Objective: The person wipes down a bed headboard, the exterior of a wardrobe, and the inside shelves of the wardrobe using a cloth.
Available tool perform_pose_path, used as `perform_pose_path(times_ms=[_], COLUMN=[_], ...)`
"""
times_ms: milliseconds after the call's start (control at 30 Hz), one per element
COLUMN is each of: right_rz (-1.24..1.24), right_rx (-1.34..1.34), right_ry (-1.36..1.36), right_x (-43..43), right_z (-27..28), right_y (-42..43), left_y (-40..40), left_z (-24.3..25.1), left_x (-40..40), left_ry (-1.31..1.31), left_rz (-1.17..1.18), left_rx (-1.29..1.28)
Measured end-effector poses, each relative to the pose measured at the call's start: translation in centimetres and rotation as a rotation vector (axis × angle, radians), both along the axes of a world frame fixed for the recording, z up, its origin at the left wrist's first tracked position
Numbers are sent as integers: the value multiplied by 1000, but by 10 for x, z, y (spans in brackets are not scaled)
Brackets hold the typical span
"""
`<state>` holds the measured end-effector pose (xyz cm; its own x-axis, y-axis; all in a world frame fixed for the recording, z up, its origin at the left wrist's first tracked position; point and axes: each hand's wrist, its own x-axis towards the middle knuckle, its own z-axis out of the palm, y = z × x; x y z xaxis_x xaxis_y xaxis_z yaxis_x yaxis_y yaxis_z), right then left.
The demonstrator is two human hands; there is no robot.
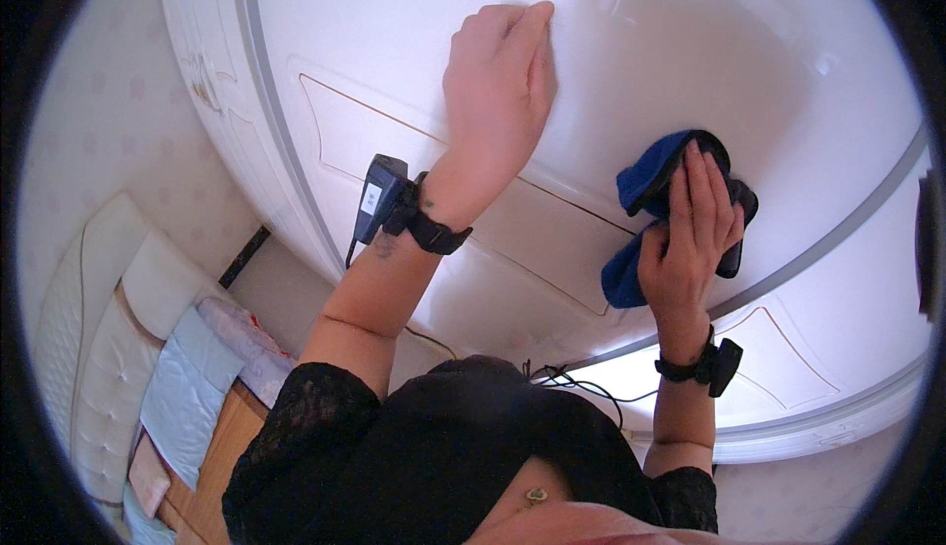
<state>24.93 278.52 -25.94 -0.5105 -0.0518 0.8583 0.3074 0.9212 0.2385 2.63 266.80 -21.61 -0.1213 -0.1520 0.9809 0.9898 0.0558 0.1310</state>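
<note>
A glossy white wardrobe door panel [591, 101] with thin gold-brown trim lines fills the space before me. My left hand [499, 79] is at the panel, its fingers curled in and their tips together; whether something small is pinched between them cannot be told. To the right, my right hand [691, 227] lies spread over a blue cloth with black edging [643, 172], pressing it flat against the panel. The cloth is folded and bunched, and part of it sticks out beyond my fingers. Both wrists wear black straps with small devices.
Grey strips [284, 131] run along both sides of the panel, with more white doors beyond. At the lower left stand a cream padded headboard [111, 338], light blue pillows [188, 390] and a wooden bed surface [222, 434]. Black cables [584, 382] hang near my body.
</note>
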Motion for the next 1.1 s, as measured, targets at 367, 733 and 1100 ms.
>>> perform_pose_path(times_ms=[367, 733, 1100], right_rz=[-10, -79, -71], right_rx=[2, 6, 9], right_ry=[6, -52, -39], right_x=[1, 4, 3], right_z=[-2, -2, -1], right_y=[1, -1, -1], left_y=[-2, -1, -1], left_z=[-9, -8, 3], left_x=[9, 8, 5], left_ry=[24, 60, 21], left_rz=[29, 48, 17], left_rx=[-65, -90, -30])
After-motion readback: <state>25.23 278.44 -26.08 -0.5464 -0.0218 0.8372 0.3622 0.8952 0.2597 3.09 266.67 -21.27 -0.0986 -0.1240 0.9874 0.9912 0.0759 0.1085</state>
